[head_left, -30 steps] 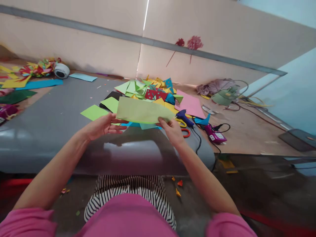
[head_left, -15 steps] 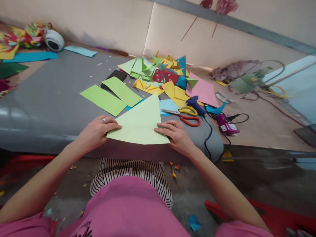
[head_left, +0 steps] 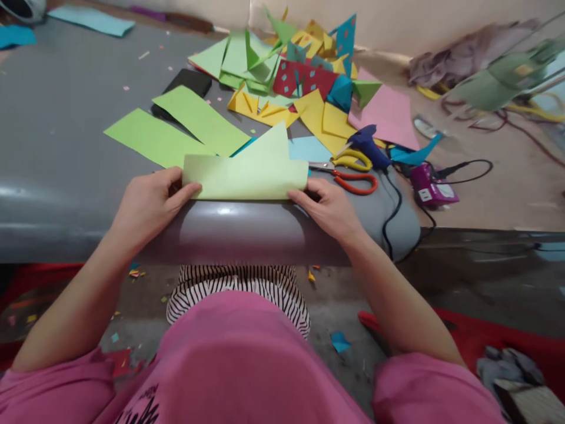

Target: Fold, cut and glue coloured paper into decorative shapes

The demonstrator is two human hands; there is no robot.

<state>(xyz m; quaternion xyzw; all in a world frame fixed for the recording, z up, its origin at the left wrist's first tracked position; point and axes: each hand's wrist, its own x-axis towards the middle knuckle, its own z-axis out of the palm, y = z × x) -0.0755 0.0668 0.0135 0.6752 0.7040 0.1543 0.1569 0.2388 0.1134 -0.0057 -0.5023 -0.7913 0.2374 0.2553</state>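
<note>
A pale green paper sheet (head_left: pixel 245 178) is at the rounded near edge of the surface (head_left: pixel 70 176), a band turned up, its ends pinched by the left hand (head_left: pixel 152 199) and right hand (head_left: pixel 329 207). Folding seems in hand; the next move calls for even pressure along the crease. Bright green paper strips (head_left: pixel 152 140) lie beyond, red-handled scissors (head_left: pixel 337 173) to the right

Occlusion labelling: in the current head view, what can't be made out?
All head view:
Pale green sheet: area hidden by its folded flap.
Left hand, right hand: some fingertips, behind the sheet.
Scissors: blade tips, behind the sheet.
Black object: partly covered by a bright green strip.
White round object: cut off by the top edge.
</note>
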